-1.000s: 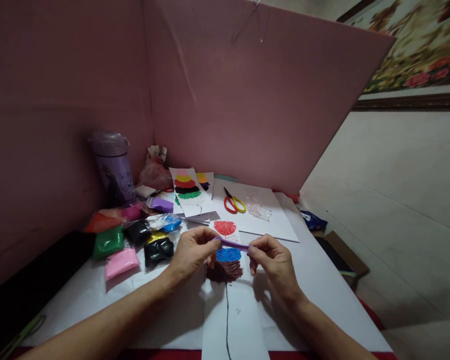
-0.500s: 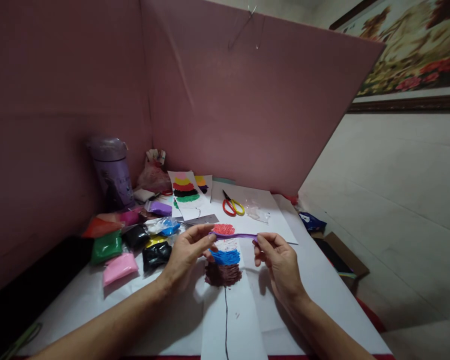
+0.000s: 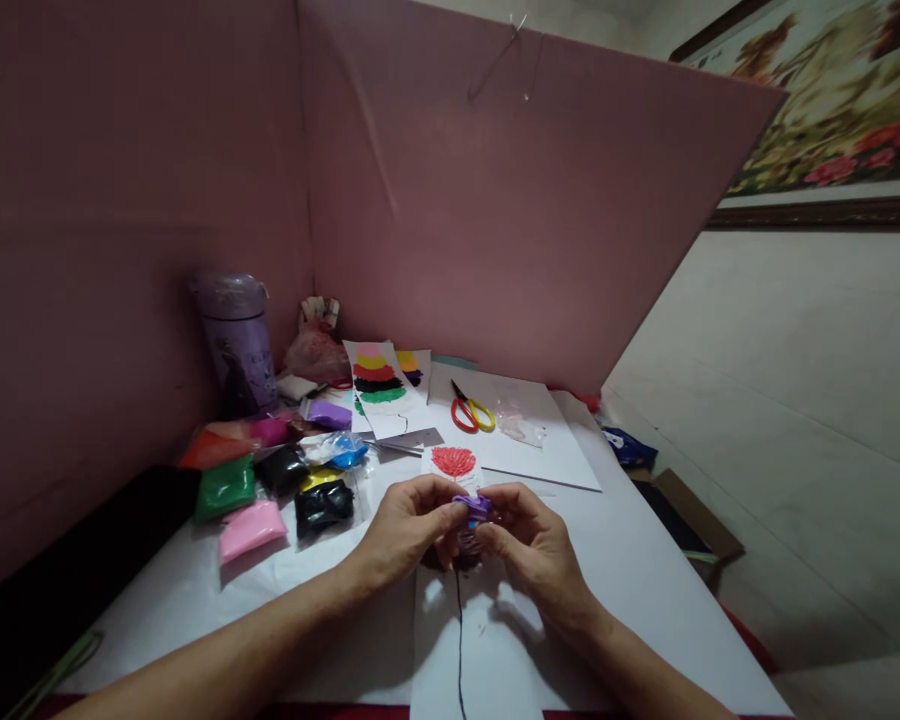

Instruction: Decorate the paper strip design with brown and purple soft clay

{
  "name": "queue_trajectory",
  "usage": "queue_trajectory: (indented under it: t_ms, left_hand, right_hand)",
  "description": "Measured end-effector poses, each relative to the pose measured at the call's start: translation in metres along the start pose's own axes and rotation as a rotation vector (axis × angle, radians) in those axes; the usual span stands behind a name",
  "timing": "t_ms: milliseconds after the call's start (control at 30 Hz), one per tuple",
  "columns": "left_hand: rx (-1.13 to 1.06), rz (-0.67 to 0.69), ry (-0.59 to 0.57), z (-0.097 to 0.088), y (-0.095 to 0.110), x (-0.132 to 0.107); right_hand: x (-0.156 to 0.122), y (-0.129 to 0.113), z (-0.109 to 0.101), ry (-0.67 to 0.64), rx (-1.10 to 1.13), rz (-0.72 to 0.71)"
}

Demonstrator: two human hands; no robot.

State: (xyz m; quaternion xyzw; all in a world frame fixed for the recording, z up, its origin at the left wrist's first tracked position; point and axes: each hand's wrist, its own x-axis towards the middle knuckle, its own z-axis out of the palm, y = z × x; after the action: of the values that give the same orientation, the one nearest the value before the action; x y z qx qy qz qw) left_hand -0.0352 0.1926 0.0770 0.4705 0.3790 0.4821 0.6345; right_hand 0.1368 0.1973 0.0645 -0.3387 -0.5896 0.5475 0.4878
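Between my two hands is a small folded lump of purple modelling clay, with strand-like ridges on it. My left hand pinches its left side between thumb and fingers. On the other side, my right hand grips it with thumb and forefinger. Both hands hover over a long white paper strip. A red textured patch shows at the strip's top, and a black line runs down its lower part. My fingers largely cover the white, blue and brown bands in between.
Bagged clay in several colours, such as a pink pack and a green pack, lies left. Scissors rest on a white board behind my hands. A purple tumbler stands back left, near painted cards and a metal ruler.
Half a second ago the purple clay was a stretched strip between my spread hands. Now my hands have come together and the clay is folded into a short bundle.
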Motion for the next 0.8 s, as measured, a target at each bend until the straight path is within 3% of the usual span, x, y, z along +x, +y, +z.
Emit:
queue_trajectory:
  t_ms: [233, 600, 667, 800]
  left_hand:
    - [0.043, 0.029, 0.023, 0.002, -0.007, 0.002]
    - [-0.140, 0.098, 0.378, -0.012, 0.002, 0.006]
    - [-0.161, 0.101, 0.348, -0.013, 0.005, 0.005]
    - [-0.127, 0.090, 0.180, -0.011, 0.005, 0.004]
  right_hand:
    - [-0.001, 0.003, 0.004, 0.035, -0.072, -0.022]
    - [0.013, -0.002, -0.012, 0.347, 0.034, 0.013]
    - [0.014, -0.003, -0.013, 0.326, 0.029, 0.038]
    - [0.011, -0.008, -0.007, 0.226, 0.059, 0.068]
